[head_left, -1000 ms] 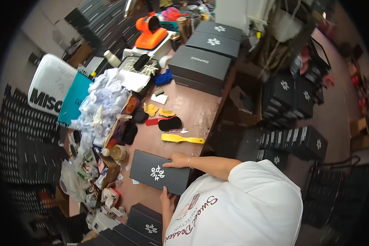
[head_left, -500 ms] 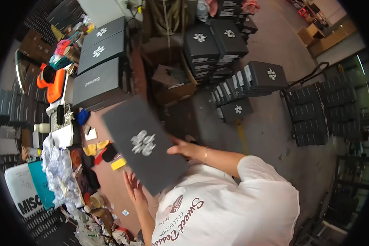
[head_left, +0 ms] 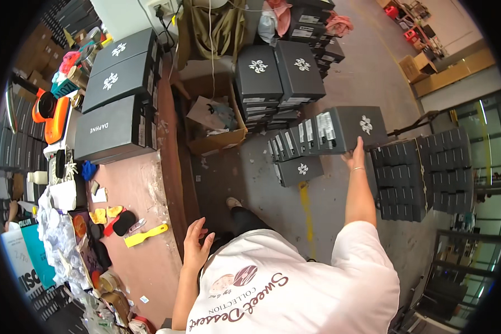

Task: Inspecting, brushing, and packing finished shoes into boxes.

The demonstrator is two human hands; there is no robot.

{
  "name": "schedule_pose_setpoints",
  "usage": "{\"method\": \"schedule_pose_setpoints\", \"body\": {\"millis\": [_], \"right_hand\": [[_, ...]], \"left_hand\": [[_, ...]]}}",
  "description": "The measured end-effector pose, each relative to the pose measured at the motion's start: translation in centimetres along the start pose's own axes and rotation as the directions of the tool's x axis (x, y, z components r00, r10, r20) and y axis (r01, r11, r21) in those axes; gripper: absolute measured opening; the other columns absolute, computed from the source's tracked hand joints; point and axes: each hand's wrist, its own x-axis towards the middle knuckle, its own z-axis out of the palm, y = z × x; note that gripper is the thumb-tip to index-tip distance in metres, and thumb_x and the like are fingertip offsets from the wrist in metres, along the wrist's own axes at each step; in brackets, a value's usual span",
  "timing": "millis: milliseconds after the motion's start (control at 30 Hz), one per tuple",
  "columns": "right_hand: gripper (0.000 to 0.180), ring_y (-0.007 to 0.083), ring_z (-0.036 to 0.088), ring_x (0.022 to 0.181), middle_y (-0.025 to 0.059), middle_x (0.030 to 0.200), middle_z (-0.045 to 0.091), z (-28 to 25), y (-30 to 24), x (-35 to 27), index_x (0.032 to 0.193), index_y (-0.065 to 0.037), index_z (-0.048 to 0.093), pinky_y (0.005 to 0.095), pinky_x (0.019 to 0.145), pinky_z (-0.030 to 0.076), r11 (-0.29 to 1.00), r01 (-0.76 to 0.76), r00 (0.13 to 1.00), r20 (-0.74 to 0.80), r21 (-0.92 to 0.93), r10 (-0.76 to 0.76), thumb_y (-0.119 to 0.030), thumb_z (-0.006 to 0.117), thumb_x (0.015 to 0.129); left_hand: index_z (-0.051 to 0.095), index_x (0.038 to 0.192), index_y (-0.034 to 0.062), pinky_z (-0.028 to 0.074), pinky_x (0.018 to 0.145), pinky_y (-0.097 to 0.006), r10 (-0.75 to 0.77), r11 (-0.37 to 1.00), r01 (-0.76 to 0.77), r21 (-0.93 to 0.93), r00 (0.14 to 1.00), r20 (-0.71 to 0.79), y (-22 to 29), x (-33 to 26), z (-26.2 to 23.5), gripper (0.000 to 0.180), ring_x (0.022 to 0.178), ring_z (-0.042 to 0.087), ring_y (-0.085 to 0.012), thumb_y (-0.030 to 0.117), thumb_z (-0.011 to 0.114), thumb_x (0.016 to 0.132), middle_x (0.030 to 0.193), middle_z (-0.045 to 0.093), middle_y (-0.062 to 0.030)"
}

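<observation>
At upper right, the dark box pinched by the right grip should be held level. Left grip: spread.

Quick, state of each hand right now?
Left hand: open and empty, near the brown table.
Right hand: at the near edge of a dark box, partly hidden; whether it is gripping cannot be told.

The shoebox in my right hand is dark grey with a white petal-patterned emblem. My T-shirt is white, printed in maroon and pink. Near the right edge of the reddish-brown tabletop, the flat-handled tool is yellow; toward the left edge, crumpled paper is bluish white.
</observation>
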Motion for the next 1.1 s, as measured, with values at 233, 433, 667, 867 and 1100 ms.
{"method": "schedule_pose_setpoints", "body": {"millis": [233,433,667,867,1100], "right_hand": [[0.098,0.0315,0.035,0.126,0.0184,0.141,0.031,-2.4,6.1,0.3,0.144,-0.01,0.02,0.0508,0.101,0.034,0.986,0.119,0.992,-0.036,-0.112,-0.124,-0.077,0.047,0.078],[0.032,0.0144,0.061,0.072,0.0034,0.089,0.062,1.3,23.7,-12.7,0.11,-0.011,0.057,0.0285,0.057,0.05,0.612,-0.059,0.796,0.332,-0.789,0.505,-0.036,0.058,0.091],[0.043,0.0246,0.066,0.085,0.0154,0.097,0.068,15.3,41.1,-38.6,0.108,-0.002,0.062,0.0338,0.078,0.052,0.636,0.714,-0.296,0.697,-0.293,0.654,-0.035,0.067,0.082],[0.057,0.0305,0.063,0.094,0.0198,0.108,0.064,9.4,49.7,-55.2,0.121,0.001,0.056,0.0375,0.081,0.051,0.63,0.758,-0.612,0.147,-0.169,0.777,-0.04,0.066,0.082],[0.082,0.0374,0.043,0.127,0.0281,0.135,0.045,4.2,48.2,-57.6,0.137,0.003,0.039,0.0397,0.108,0.033,0.588,0.79,-0.576,0.117,-0.172,0.809,-0.052,0.064,0.081]], "left_hand": [[0.051,0.127,0.0028,0.048,0.087,-0.031,-0.265,0.964,0.249,-0.092,0.917,-0.299,-6.3,-7.2,-1.0,0.042,0.103,0.057,-0.0201,0.006,0.062,0.087,0.126,0.05,-0.0131],[0.046,0.128,-0.0061,0.036,0.102,-0.045,-0.054,0.633,0.709,0.31,0.44,-0.896,-15.4,-28.6,-3.2,0.046,0.124,0.042,-0.0353,0.012,0.063,0.089,0.13,0.047,-0.0194],[0.041,0.134,0.002,0.037,0.101,-0.047,-0.306,0.168,0.981,-0.101,-0.046,-0.951,-17.0,-45.6,0.6,0.06,0.125,0.041,-0.0329,0.036,0.061,0.088,0.134,0.044,-0.0161],[0.04,0.136,0.0048,0.038,0.099,-0.047,-0.714,0.385,0.686,-0.617,-0.201,-0.67,-18.9,-47.7,4.6,0.065,0.125,0.041,-0.032,0.043,0.06,0.087,0.136,0.043,-0.0151],[0.038,0.137,0.008,0.039,0.097,-0.047,-0.984,-0.032,-0.256,-0.966,0.178,-0.014,-20.0,-42.8,9.6,0.07,0.124,0.041,-0.031,0.051,0.058,0.085,0.137,0.041,-0.0138]]}}
